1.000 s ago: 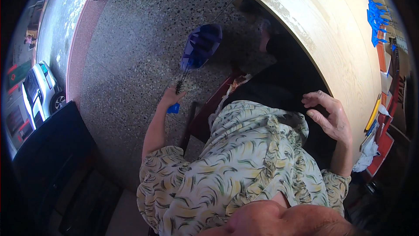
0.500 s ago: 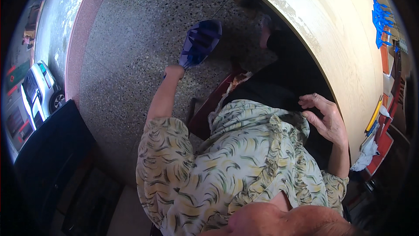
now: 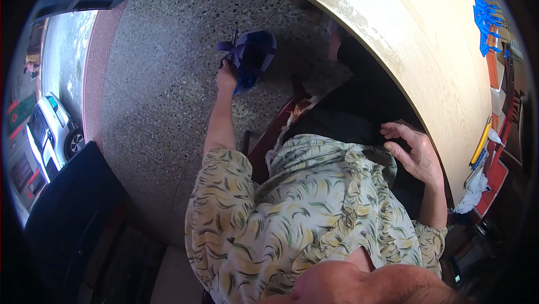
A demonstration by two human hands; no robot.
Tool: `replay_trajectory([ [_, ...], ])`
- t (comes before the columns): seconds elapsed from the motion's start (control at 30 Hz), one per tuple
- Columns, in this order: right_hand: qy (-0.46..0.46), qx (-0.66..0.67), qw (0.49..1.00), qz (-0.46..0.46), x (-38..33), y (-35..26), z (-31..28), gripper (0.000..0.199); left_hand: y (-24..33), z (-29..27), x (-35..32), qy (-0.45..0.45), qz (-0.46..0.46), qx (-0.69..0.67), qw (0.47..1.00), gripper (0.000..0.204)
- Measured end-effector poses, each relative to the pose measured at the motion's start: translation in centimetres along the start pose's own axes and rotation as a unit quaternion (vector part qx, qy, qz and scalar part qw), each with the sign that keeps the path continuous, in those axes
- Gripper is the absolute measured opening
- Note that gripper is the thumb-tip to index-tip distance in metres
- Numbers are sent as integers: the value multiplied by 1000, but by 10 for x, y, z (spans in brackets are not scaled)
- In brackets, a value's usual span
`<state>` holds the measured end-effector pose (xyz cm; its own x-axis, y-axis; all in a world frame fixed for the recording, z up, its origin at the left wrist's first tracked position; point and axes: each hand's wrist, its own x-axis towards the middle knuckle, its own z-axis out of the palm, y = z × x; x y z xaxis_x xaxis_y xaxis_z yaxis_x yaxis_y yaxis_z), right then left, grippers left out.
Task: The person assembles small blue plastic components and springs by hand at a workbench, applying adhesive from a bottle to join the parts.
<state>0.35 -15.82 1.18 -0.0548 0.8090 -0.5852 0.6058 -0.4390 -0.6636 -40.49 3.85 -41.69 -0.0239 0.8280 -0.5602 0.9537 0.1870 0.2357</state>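
Note:
My left hand (image 3: 227, 75) reaches out over the speckled floor, its fingers closed on a small purple-blue piece (image 3: 225, 46) that sticks out past them. Right beside it is a purple-and-blue container or bag (image 3: 259, 51) with a dark inside; its kind is hard to make out. Whether the hand also touches this container is unclear. My right hand (image 3: 414, 149) hangs over my dark-clothed lap near the table edge, its fingers bent and apart, with nothing in them.
A pale wooden table (image 3: 393, 28) curves along the right. On its far side lie spiky blue plastic pieces (image 3: 485, 20), a yellow tool (image 3: 481, 144) and a crumpled white cloth (image 3: 473, 191). A red seat edge (image 3: 272, 140) shows beside me. Dark furniture (image 3: 73, 203) stands left.
My left hand has moved up and slightly right, and a purple-blue piece now shows at its fingers. The container beside it has shifted slightly left and turned. My right hand has barely moved.

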Motion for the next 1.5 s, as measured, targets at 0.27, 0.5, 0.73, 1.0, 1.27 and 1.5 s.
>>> replay_trajectory([
  [0.27, 3, 25, 997, 79, -3, 7, 3, 40, -26, 67, 13, -31, 41, 7, 999, 36],
  [0.5, 12, 19, 994, 109, 1, 15, 3, 40, -45, 93, 20, 13, 81, -327, 942, 35],
  [0.73, 0, 16, 992, 128, 4, 16, 4, 40, 2, 59, 46, -66, 105, -149, 981, 52],
  [1.0, -1, 17, 987, 161, 7, 10, 2, 39, 65, 20, 15, -113, 119, -239, 957, 62],
  [1.27, -9, 25, 988, 150, 8, 10, 3, 38, 57, 56, 4, -48, 230, -270, 934, 62],
  [1.5, -11, -3, 992, 128, 10, -2, -5, 40, 30, 59, -13, 43, 334, -278, 900, 61],
])
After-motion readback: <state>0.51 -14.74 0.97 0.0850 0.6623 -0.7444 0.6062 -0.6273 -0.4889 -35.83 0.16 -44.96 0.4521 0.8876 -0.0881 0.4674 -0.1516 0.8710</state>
